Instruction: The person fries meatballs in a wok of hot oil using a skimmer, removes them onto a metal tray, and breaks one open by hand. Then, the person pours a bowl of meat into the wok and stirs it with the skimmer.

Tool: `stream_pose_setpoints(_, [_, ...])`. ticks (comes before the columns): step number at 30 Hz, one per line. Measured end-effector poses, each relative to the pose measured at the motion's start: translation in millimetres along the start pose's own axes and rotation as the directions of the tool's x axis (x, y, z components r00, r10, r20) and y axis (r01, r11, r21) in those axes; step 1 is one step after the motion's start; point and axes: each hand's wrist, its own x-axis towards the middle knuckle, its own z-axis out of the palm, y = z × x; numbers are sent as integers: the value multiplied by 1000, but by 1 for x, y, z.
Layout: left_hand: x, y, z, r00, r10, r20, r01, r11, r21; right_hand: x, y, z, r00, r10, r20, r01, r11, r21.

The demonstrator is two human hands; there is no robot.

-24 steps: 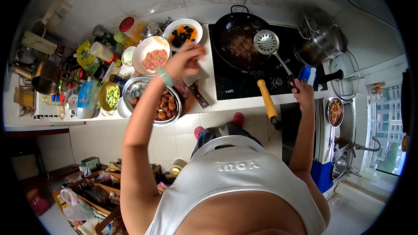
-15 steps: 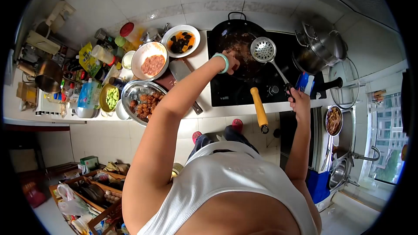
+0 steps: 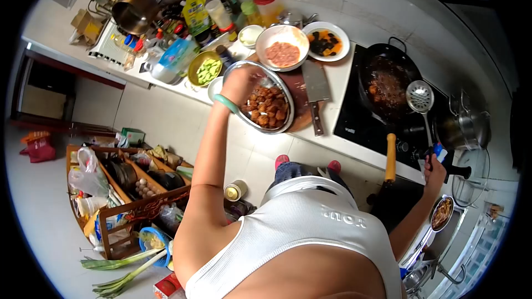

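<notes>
Fingers of the left hand (image 3: 246, 84) blur over the left part of a shiny, round steel bowl (image 3: 281, 86), covering some of it; whether they are spread or pinching anything cannot be told. Crusty reddish-brown chunks (image 3: 267, 112) fill that bowl on the white bench (image 3: 341, 86). Just right lies a broad steel cleaver (image 3: 316, 84). Farther right, a round black wok (image 3: 409, 69) holds dark, foamy liquid, its contents indistinct. A perforated silver skimmer (image 3: 420, 97) overlaps its right edge, the handle's end partly hidden by the right hand's (image 3: 435, 169) wrapped fingers.
</notes>
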Motion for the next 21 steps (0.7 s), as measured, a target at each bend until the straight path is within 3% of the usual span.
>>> stream_pose_setpoints(3, [-16, -129, 18, 916, -399, -48, 402, 911, 96, -10, -6, 7, 1000, -3, -7, 3, 1000, -25])
stream_pose_setpoints(5, [-22, -155, 42, 882, -458, -111, 470, 871, 144, -14, -9, 10, 999, -43, -6, 43, 999, -13])
stream_pose_setpoints(6, [-18, -194, 67, 891, -448, -73, 453, 888, 78, -13, -12, 12, 999, -45, -5, 45, 999, 4])
stream_pose_setpoints(11, [-2, -180, 102, 879, -472, -64, 475, 879, 48, -27, -15, 22, 999, -8, -38, 8, 1000, -7])
stream_pose_setpoints(13, [9, -171, 106, 923, -377, 83, 342, 898, 277, -31, -13, 24, 999, -12, -39, 11, 1000, -22])
stream_pose_setpoints(14, [9, -163, 110, 907, -419, 35, 397, 881, 256, -30, -11, 22, 999, -29, -17, 28, 999, -17])
stream_pose_setpoints(15, [14, -150, 105, 929, -363, 67, 324, 889, 323, -32, -13, 23, 1000, -25, -16, 25, 1000, -2])
stream_pose_setpoints(16, [22, -220, 145, 974, -221, 45, 209, 960, 185, -34, -14, 22, 1000, -13, -14, 13, 1000, 0])
stream_pose_setpoints(17, [20, -204, 137, 974, -223, 24, 216, 961, 171, -36, -13, 19, 1000, 2, -21, -2, 1000, 4])
stream_pose_setpoints(19, [22, -223, 143, 960, -243, 137, 256, 963, -88, -40, -13, 18, 999, -21, -43, 22, 999, 30])
stream_pose_setpoints(20, [22, -248, 152, 964, -248, 100, 256, 964, -76, -41, -13, 20, 991, -94, -90, 88, 993, -74])
stream_pose_setpoints(21, [16, -187, 124, 944, -327, 35, 324, 944, 67, -42, -13, 20, 979, -163, -126, 139, 973, -184])
